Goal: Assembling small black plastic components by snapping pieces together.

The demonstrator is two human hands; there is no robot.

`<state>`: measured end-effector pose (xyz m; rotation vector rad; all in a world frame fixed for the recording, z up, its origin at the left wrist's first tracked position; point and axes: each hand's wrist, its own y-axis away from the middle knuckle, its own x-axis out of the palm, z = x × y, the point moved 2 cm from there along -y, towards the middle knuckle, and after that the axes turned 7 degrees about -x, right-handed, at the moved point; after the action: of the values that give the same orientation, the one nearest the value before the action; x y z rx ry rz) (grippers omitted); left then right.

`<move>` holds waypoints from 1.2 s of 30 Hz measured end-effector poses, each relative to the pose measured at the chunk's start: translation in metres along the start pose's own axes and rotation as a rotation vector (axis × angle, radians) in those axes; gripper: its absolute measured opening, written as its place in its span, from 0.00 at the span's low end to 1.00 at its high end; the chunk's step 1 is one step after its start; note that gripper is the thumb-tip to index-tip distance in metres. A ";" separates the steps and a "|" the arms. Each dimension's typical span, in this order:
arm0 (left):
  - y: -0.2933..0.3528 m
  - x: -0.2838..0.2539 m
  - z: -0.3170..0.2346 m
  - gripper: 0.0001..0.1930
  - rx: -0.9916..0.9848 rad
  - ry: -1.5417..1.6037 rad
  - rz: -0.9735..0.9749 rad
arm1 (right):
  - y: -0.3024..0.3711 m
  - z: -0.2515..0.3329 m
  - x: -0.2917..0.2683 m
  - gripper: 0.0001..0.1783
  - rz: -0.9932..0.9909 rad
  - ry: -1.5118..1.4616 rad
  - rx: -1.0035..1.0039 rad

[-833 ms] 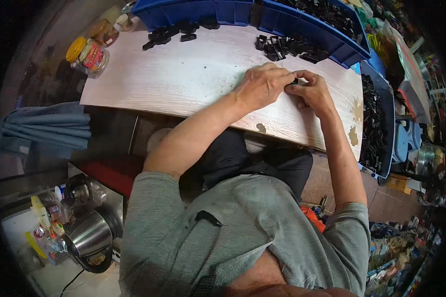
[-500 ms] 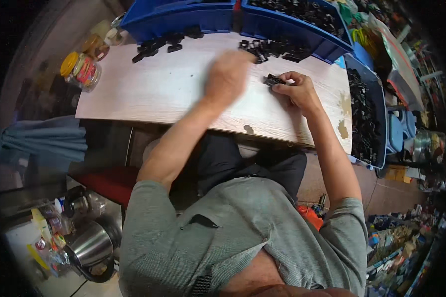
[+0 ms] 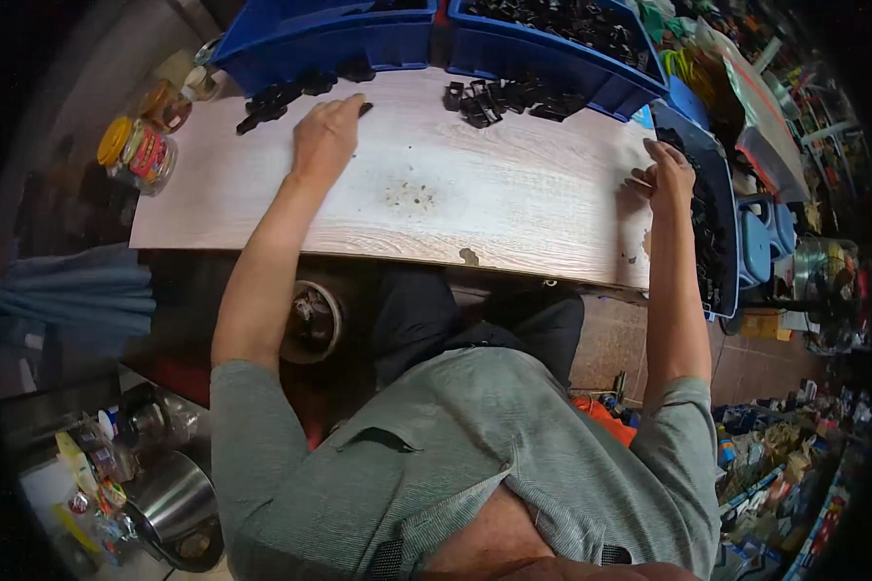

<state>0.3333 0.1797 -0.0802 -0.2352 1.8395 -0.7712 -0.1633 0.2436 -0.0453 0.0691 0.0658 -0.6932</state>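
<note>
My left hand (image 3: 327, 140) is closed on a small black plastic part (image 3: 365, 109), which pokes out at its fingertips over the left half of the table. Just beyond it lies a row of similar black parts (image 3: 273, 103). At the table's right edge, beside a blue bin (image 3: 732, 232) filled with black parts, my right hand (image 3: 670, 178) has its fingers apart, and nothing shows in them. A second heap of black parts (image 3: 482, 103) rests at the far middle of the light wooden table (image 3: 533, 198).
Along the far edge stand a blue bin (image 3: 325, 44) and another blue bin (image 3: 562, 76) full of black parts. A jar with a yellow lid (image 3: 138, 153) is at the left. Crumbs (image 3: 409, 198) dot the table. Below its near edge sits a round bucket (image 3: 337, 324).
My left hand has moved left from the middle heap and now grips a black part. My right hand has gone right to the side bin; the black part it held no longer shows.
</note>
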 end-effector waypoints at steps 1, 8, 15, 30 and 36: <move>-0.001 0.000 0.001 0.11 -0.012 -0.012 0.000 | 0.004 0.001 0.010 0.23 0.017 0.000 0.003; -0.006 -0.007 0.005 0.11 -0.268 0.208 -0.058 | 0.029 -0.003 0.082 0.25 0.355 0.198 -0.044; -0.003 -0.003 0.001 0.12 -0.159 -0.027 0.040 | 0.020 -0.018 0.120 0.20 0.354 0.441 -0.233; 0.007 0.007 -0.036 0.12 -0.088 0.057 -0.012 | 0.005 -0.037 0.134 0.17 0.386 0.438 -0.477; 0.017 0.005 -0.072 0.17 -0.498 0.551 0.167 | 0.030 -0.022 0.134 0.13 0.412 0.585 -0.350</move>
<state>0.2700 0.2191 -0.0786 -0.1929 2.5268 -0.2552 -0.0422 0.1828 -0.0777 -0.0531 0.7136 -0.2245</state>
